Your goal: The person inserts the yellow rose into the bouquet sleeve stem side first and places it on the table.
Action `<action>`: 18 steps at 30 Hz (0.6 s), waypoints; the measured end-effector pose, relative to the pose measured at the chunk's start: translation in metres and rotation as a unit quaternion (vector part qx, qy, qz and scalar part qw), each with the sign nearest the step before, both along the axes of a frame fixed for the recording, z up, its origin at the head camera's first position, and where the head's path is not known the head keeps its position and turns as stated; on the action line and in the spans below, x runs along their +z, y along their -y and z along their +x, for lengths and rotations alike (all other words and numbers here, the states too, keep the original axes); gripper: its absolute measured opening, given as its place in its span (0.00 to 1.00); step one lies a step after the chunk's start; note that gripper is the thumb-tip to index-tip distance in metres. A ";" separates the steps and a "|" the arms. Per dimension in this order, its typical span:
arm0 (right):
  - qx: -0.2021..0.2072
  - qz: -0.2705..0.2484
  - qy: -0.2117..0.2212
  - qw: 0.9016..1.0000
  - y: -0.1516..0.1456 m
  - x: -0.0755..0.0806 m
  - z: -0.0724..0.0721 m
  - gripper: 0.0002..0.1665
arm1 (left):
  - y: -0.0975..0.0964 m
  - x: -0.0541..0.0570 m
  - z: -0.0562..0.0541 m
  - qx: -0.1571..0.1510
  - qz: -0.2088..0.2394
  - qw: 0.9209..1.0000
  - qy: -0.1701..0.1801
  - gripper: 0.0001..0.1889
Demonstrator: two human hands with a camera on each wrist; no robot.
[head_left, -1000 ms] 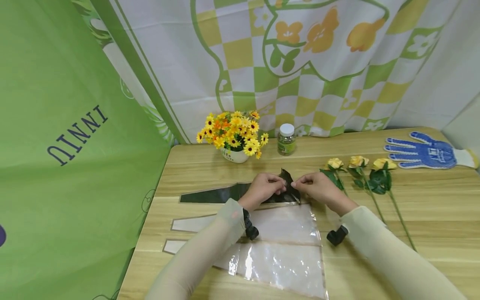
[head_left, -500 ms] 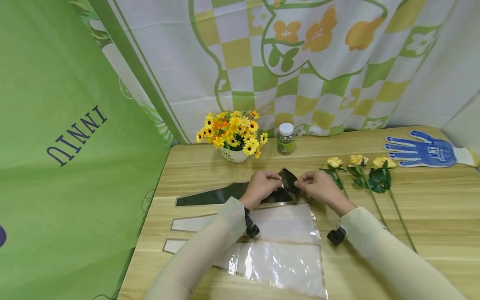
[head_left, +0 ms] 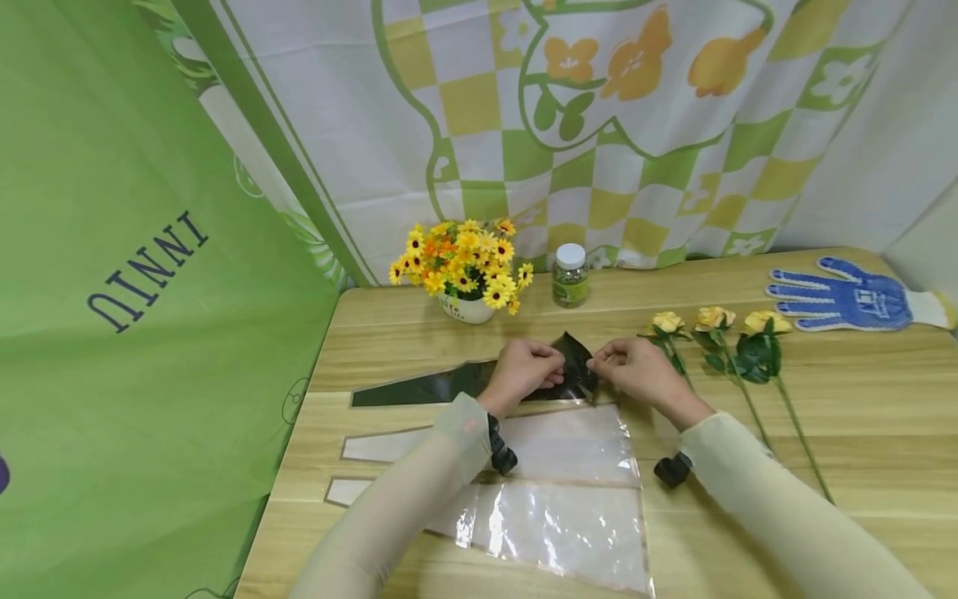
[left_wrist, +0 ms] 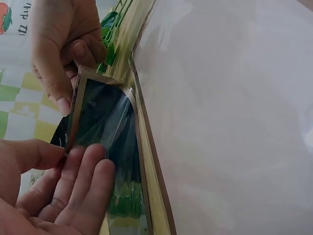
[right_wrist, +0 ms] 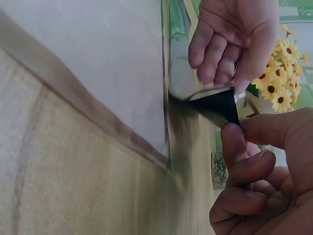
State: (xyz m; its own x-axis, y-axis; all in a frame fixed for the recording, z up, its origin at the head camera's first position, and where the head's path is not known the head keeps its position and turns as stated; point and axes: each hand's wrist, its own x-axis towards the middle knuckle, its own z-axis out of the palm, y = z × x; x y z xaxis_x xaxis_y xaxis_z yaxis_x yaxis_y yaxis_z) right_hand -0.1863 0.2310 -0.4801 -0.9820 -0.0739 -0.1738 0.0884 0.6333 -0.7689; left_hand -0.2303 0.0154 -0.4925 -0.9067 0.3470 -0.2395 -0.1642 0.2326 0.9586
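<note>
A tapered black plastic flower sleeve [head_left: 419,388] with a clear front and brown border lies across the table, its wide end lifted. My left hand [head_left: 524,374] pinches that raised end between thumb and index finger, the other fingers half curled beside it in the left wrist view. Opposite, my right hand [head_left: 644,378] pinches the far edge by thumb and fingertip. Between the two hands the black film [right_wrist: 217,105] stands up in a peak. Two pale sleeves, an upper one [head_left: 569,449] and a lower one [head_left: 561,532], lie flat nearer my body, partly under my left forearm.
Three yellow roses [head_left: 737,366] lie right of my right hand, with a blue dotted glove [head_left: 853,301] beyond. Behind the hands stand a pot of yellow flowers [head_left: 467,309] and a white-capped jar [head_left: 570,279]. A patterned curtain [head_left: 479,108] hangs at the back.
My two hands have drawn slightly apart, widening the stretch of black film between them. The sleeve's narrow end has slid a little to the left.
</note>
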 end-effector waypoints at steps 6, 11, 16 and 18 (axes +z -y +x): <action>0.005 0.006 -0.003 1.000 0.004 0.001 0.002 0.17 | -0.007 -0.001 0.000 0.021 0.027 0.999 0.029 0.06; 0.013 0.010 -0.004 1.000 0.005 0.000 0.002 0.14 | -0.012 -0.003 -0.002 0.048 0.056 0.996 0.053 0.05; 0.020 0.016 -0.014 1.000 0.001 0.003 0.003 0.15 | -0.015 -0.003 -0.003 0.052 0.078 0.993 0.065 0.05; 0.020 0.017 -0.022 0.999 -0.004 0.007 0.008 0.17 | -0.017 -0.005 -0.004 0.051 0.080 0.993 0.066 0.05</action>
State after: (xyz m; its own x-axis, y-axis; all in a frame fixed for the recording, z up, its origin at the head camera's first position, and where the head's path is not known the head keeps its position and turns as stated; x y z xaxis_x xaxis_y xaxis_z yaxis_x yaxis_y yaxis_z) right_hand -0.1784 0.2354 -0.4735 -0.9851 -0.1085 -0.1337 0.0291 0.6608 -0.7500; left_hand -0.2340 0.0324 -0.4971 -0.9037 0.2972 -0.3082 -0.3059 0.0554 0.9504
